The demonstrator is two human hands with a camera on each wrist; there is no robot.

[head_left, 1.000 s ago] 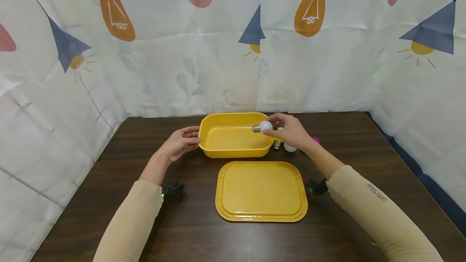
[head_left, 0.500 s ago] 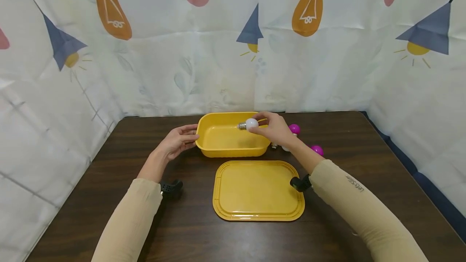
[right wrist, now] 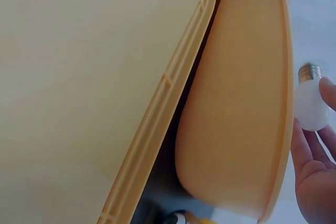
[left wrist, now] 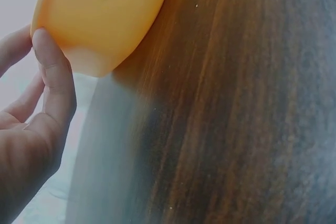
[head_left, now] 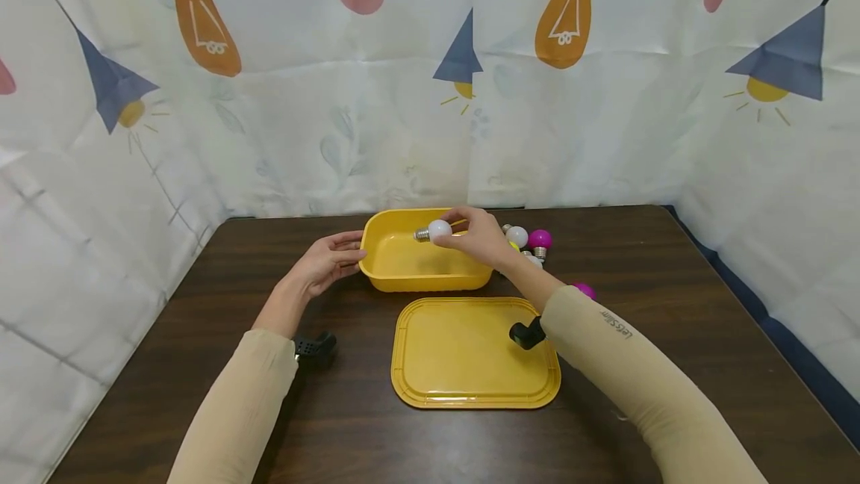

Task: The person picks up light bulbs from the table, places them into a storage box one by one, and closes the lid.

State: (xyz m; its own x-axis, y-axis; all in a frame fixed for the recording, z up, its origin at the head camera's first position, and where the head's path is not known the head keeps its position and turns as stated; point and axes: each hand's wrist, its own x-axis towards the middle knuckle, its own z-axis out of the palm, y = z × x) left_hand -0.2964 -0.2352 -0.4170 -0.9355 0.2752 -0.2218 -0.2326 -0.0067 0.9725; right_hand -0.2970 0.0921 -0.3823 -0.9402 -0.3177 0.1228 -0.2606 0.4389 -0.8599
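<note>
white bulb (head_left: 439, 229), pinched by right hand (head_left: 481, 238), shifted toward left hand (head_left: 328, 263), which pinches yellow tub (head_left: 430, 284). likely loading step; next: lower, release.

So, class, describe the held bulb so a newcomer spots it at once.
On the dark table, find the yellow basin beyond the flat yellow tray. Above the basin, the right hand holds a white bulb, its metal base pointing left. The other bulbs lie on the table; only this one is held.
</note>
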